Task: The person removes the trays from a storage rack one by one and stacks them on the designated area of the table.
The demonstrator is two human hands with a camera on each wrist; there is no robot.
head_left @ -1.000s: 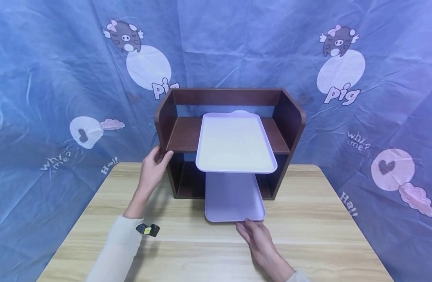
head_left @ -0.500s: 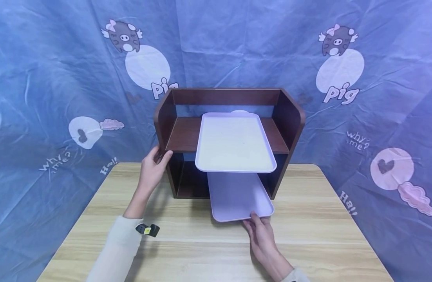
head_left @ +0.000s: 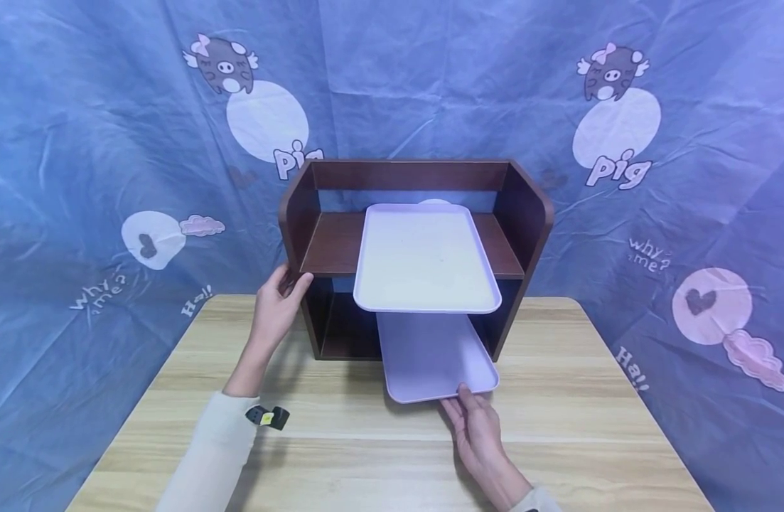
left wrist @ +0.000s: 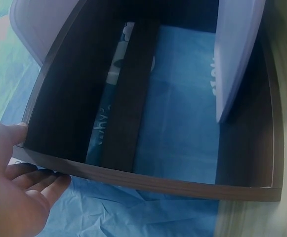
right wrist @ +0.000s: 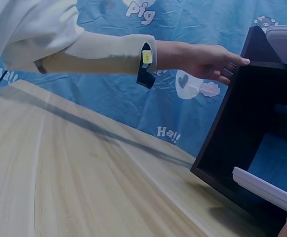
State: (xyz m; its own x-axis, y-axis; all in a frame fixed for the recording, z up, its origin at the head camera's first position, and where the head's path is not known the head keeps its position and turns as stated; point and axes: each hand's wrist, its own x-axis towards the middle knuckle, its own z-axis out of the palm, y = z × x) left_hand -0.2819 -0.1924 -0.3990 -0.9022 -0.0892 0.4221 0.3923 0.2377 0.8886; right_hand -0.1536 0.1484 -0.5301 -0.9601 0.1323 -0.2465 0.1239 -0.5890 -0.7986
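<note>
A dark brown two-level wooden shelf (head_left: 334, 242) stands on the table. My left hand (head_left: 278, 306) grips the front edge of its left side panel, thumb in front and fingers behind; the left wrist view shows the same hand (left wrist: 15, 182) at the corner. One pale lilac tray (head_left: 426, 259) lies on the upper board and juts out past the front. Below it, a second lilac tray (head_left: 430, 363) sticks out of the lower compartment, slightly askew. My right hand (head_left: 484, 437) pinches that tray's front edge near its right corner, thumb on top. The lower tray's rear is hidden.
The light wood table (head_left: 340, 455) extends in front of and beside the shelf. A blue printed curtain (head_left: 392, 78) hangs behind and on both sides. A dark strap with a yellow tag (head_left: 267, 418) is on the left sleeve.
The lower tray's front end has swung to the right, with my right hand moving along with it. My right thumb now lies over its rim. Left hand, shelf and upper tray look unmoved.
</note>
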